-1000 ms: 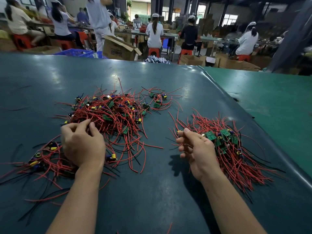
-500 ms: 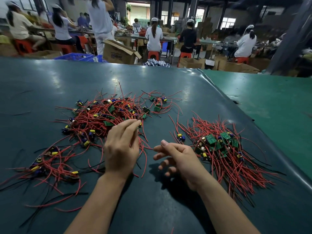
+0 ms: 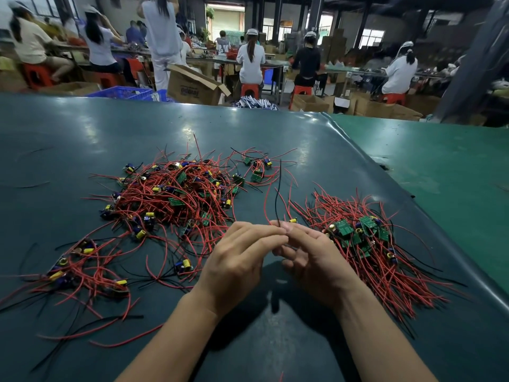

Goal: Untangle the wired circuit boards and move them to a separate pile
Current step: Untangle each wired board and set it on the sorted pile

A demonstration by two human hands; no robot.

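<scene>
Dark teal mat (image 3: 82, 139) on the bench. Far left there's a small loose clump (image 3: 80, 271), then the big tangled pile (image 3: 176, 194). Left hand (image 3: 237, 260) and right hand (image 3: 311, 255) meet in the middle, fingertips pinching one board's wires (image 3: 278, 194). Sorted pile (image 3: 366, 244) sits right. Workers on red stools (image 3: 249, 89) behind, plus cardboard boxes (image 3: 192, 86).

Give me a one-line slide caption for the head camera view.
Both hands pinch wires between a tangled pile of circuit boards and a neater sorted pile on a dark table.
</scene>
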